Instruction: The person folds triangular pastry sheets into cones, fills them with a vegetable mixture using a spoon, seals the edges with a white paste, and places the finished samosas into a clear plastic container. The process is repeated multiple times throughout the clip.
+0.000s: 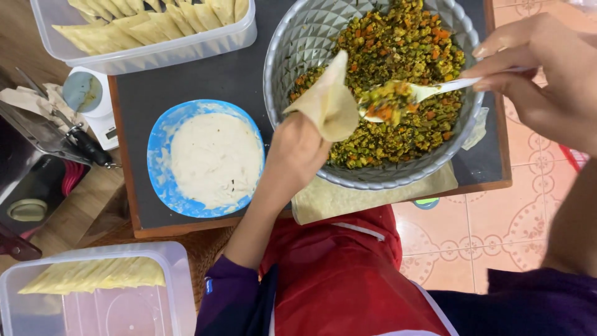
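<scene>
Left hand (297, 152): grip closed around a pastry cone (326, 99). Right hand (547, 74): grip pinching a spoon (429, 91) of filling at the cone's mouth, over the bowl (292, 37).

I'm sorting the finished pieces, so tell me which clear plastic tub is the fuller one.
The clear tub at the top left, behind the blue plate, is fuller, packed across with folded pastries. The clear tub at the bottom left holds one row, the rest bare.
</scene>
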